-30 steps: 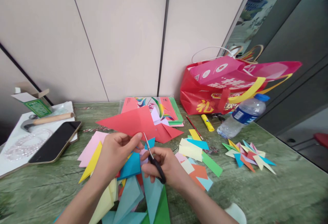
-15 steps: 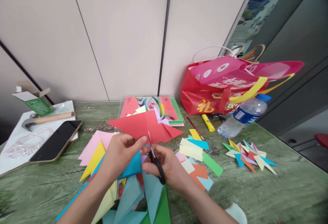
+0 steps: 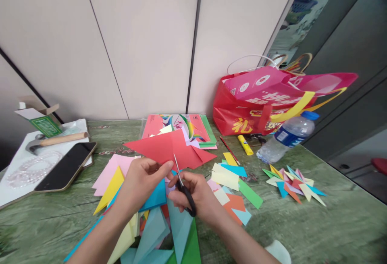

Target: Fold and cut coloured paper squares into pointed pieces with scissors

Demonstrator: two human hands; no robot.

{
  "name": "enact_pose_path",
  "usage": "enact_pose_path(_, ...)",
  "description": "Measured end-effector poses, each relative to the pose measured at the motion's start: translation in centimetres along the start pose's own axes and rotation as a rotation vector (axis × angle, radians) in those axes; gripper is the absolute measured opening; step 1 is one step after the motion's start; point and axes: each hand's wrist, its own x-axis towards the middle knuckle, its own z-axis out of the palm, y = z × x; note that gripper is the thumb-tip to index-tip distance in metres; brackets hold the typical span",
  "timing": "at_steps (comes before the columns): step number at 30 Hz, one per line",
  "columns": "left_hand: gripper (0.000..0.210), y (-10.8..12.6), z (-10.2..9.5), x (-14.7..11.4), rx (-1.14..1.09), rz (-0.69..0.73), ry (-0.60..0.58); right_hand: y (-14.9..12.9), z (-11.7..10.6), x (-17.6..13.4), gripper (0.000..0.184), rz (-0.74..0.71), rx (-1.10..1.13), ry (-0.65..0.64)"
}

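Note:
My left hand (image 3: 151, 172) pinches the lower edge of a red sheet of paper (image 3: 157, 148) between thumb and fingers. The sheet is creased and has a pointed left corner. In my right hand (image 3: 193, 189) are black-handled scissors (image 3: 188, 199), with fingers in the loops. Their blades point up and lie over the lower edge of the red paper, beside my left thumb. Whether the blades are parted is hard to make out. Below my hands lie folded light blue papers (image 3: 154, 231), a green sheet (image 3: 193, 244) and a yellow piece (image 3: 111, 187).
Cut paper scraps (image 3: 225, 175) and a folded multicoloured paper star (image 3: 296, 183) lie to the right. Behind stand a red bag (image 3: 236, 115), a tilted bottle (image 3: 286, 139) and a yellow glue stick (image 3: 245, 145). A phone (image 3: 66, 166) and a hammer (image 3: 60, 139) are at left.
Both hands stay almost in place. The red paper's left corner has shifted very slightly left, and the scissors are still at its lower edge.

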Motion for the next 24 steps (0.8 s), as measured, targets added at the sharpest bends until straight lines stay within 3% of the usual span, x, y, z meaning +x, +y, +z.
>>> enact_pose_path(9, 0.032, 0.46, -0.11, -0.12, 0.059, -0.012, 0.002, -0.24, 0.09, -0.12, 0.031, 0.009, 0.007, 0.016)
enact_pose_path(18, 0.036, 0.0, -0.77, 0.13, 0.013, -0.042, 0.271, -0.42, 0.16, -0.22, 0.033, 0.016, 0.005, 0.008)
enact_pose_path(24, 0.03, 0.11, -0.87, -0.01, -0.032, -0.099, 0.192, -0.1, 0.16, -0.08, 0.04, 0.041, -0.005, 0.029)
